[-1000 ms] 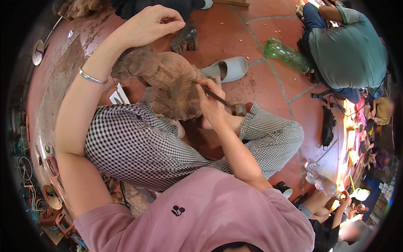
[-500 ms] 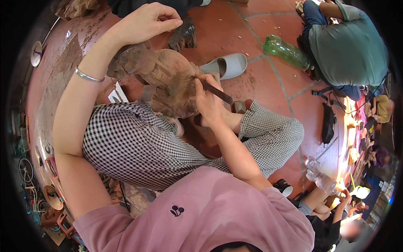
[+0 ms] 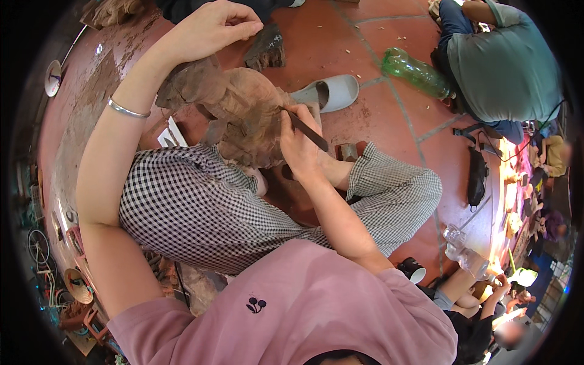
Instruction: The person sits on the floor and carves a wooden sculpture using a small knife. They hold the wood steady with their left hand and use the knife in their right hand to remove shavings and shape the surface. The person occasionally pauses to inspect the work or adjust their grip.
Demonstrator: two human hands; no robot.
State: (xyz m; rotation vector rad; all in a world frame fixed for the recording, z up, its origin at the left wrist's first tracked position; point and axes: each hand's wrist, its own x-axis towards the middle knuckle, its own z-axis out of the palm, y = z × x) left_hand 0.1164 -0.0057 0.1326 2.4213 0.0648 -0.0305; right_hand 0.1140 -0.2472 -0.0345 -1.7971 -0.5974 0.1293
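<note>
A brown carved wooden piece (image 3: 246, 112) stands between my bent legs, its surface full of folds and ridges. My right hand (image 3: 299, 143) grips a dark, flat carving chisel (image 3: 311, 134) much like a pen. The chisel's far end meets the right side of the carving, and its butt sticks out past my hand. My left hand (image 3: 213, 29) hangs beyond the carving's far left part, fingers loosely bent with a gap to the thumb. Nothing shows in it. The left wrist lies over or just above the wood; actual contact is hidden.
A dark wood block (image 3: 266, 50) and a pale slipper (image 3: 337, 93) lie beyond the carving. A green plastic bottle (image 3: 417, 73) lies near a seated person (image 3: 505, 67) at the far right. A black pouch (image 3: 477, 177), clear bottle (image 3: 465, 255) and cup (image 3: 412, 271) are at right.
My right hand and the chisel have shifted slightly left, and the chisel's butt has swung a little inward. The carving sits slightly higher in view. My left hand has barely moved.
</note>
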